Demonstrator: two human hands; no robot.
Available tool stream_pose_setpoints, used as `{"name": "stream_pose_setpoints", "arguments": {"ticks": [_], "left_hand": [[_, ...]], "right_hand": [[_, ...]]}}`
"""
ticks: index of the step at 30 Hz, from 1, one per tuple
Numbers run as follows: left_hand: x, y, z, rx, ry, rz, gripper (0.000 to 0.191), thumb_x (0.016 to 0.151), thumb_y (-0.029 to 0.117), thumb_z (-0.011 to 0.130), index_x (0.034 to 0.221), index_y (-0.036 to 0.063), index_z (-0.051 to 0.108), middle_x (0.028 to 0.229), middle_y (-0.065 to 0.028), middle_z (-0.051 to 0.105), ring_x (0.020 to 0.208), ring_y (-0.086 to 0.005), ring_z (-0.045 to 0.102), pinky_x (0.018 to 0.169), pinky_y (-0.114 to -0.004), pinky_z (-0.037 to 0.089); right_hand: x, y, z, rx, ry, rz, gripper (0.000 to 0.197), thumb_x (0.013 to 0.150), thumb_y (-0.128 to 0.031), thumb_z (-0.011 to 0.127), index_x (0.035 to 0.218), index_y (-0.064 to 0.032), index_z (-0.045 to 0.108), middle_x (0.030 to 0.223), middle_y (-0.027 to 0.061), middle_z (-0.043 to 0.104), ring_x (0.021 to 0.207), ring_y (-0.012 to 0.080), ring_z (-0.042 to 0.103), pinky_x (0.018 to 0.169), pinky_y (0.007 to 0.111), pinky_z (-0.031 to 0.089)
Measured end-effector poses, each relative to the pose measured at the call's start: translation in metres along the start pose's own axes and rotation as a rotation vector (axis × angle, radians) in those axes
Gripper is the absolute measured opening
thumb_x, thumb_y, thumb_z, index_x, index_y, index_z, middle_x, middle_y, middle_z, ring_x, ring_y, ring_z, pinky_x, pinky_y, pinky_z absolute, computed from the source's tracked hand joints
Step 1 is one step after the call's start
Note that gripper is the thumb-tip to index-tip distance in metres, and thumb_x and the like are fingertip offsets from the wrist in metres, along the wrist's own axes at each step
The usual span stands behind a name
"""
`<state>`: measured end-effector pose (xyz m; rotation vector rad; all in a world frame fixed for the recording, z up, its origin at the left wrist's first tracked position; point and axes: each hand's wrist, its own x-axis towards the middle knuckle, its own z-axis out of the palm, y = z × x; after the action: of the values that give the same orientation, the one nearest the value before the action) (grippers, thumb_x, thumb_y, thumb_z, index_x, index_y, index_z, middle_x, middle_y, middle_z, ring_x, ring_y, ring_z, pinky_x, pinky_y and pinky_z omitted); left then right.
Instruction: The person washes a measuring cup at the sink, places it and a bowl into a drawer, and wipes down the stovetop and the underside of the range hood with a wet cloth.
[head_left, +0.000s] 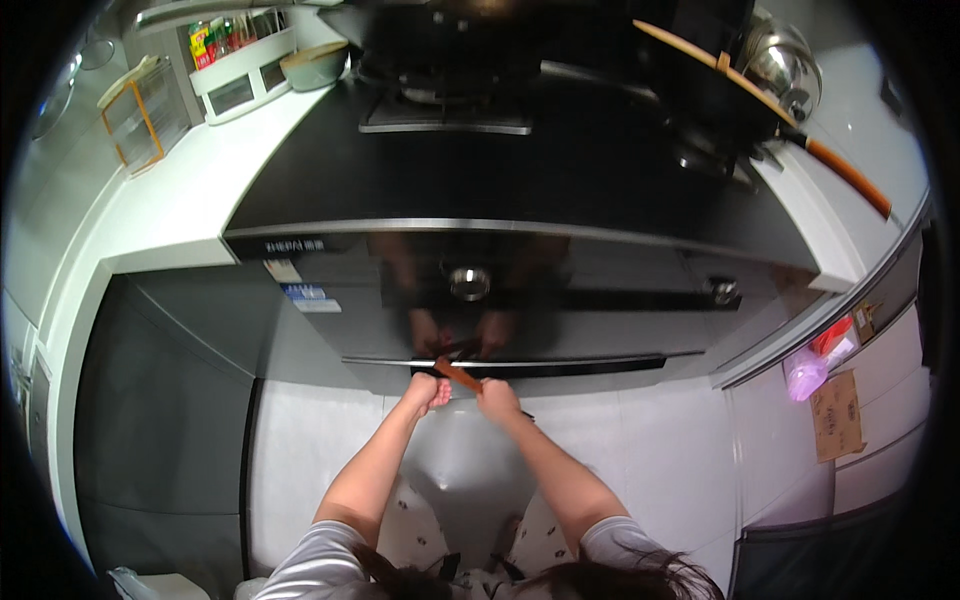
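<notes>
My right hand (496, 399) is closed around one end of a narrow orange-brown piece (459, 374), whose exact kind I cannot make out. The piece slants up and leftward past my left hand (428, 392). That hand has its fingers curled beside the piece, and whether it grips anything is hidden. Both forearms reach forward over a smooth grey rounded object (463, 457) between my legs. Just beyond my hands is the dark glossy front of an integrated stove (517, 330), bearing a round knob (470, 284) and reflecting my arms.
A black cooktop (450, 176) lies beyond. At its right a dark pan with a wooden handle (847, 176) stands near a steel lid (780, 67). A bowl (315, 69) and a condiment rack (244, 86) occupy the left counter. Cardboard (836, 416) lies on the right.
</notes>
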<state>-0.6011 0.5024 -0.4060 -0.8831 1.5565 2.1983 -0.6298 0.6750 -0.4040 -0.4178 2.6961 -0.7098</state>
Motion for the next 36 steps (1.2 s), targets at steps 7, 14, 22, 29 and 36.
{"name": "stream_pose_setpoints", "arguments": {"ticks": [7,14,22,29,36], "left_hand": [[-0.023,0.005,-0.004,0.154,0.024,-0.004,0.02,0.083,0.003,0.035,0.081,-0.0001,0.055,0.064,-0.0077,0.056,0.049,-0.0157,0.055,0.045,-0.028,0.05],[-0.197,0.017,0.066,0.242,-0.527,-0.111,0.036,0.082,0.011,0.051,0.117,0.0073,0.048,0.111,-0.0054,0.053,0.098,-0.0156,0.053,0.083,-0.035,0.044],[-0.369,0.14,0.228,0.056,-0.678,-0.021,0.022,0.087,0.02,0.054,0.101,0.0036,0.058,0.087,-0.0016,0.06,0.076,-0.0118,0.057,0.068,-0.024,0.047],[-0.439,0.224,0.36,0.229,-1.026,-0.09,0.025,0.089,0.024,0.051,0.084,0.0011,0.059,0.07,-0.0038,0.059,0.055,-0.0117,0.055,0.051,-0.023,0.043],[-0.527,0.22,0.421,0.465,-1.309,-0.181,0.025,0.091,0.024,0.046,0.085,0.0016,0.055,0.084,-0.0096,0.062,0.068,-0.0141,0.058,0.056,-0.025,0.046]], "right_hand": [[-0.027,-0.037,-0.051,-0.182,-0.22,-0.053,0.02,0.077,-0.02,0.054,0.085,-0.0027,0.062,0.085,0.0182,0.062,0.082,0.0352,0.06,0.073,0.044,0.048],[-0.181,-0.035,-0.13,0.391,-0.18,-0.071,0.023,0.081,-0.022,0.052,0.086,-0.0002,0.06,0.079,0.016,0.063,0.069,0.0326,0.06,0.065,0.04,0.047],[-0.323,-0.113,-0.353,1.259,-0.173,0.373,0.018,0.088,-0.024,0.048,0.083,-0.0073,0.051,0.064,-0.0004,0.049,0.048,0.0098,0.045,0.041,0.024,0.037],[-0.407,-0.13,-0.477,1.691,0.239,0.391,0.026,0.09,-0.027,0.047,0.076,-0.0052,0.046,0.061,0.0022,0.047,0.042,0.0075,0.035,0.038,0.022,0.029],[-0.505,-0.161,-0.472,1.526,1.027,0.339,0.032,0.093,-0.02,0.04,0.115,0.0012,0.047,0.082,0.0076,0.057,0.068,0.0139,0.056,0.052,0.027,0.046]]}}
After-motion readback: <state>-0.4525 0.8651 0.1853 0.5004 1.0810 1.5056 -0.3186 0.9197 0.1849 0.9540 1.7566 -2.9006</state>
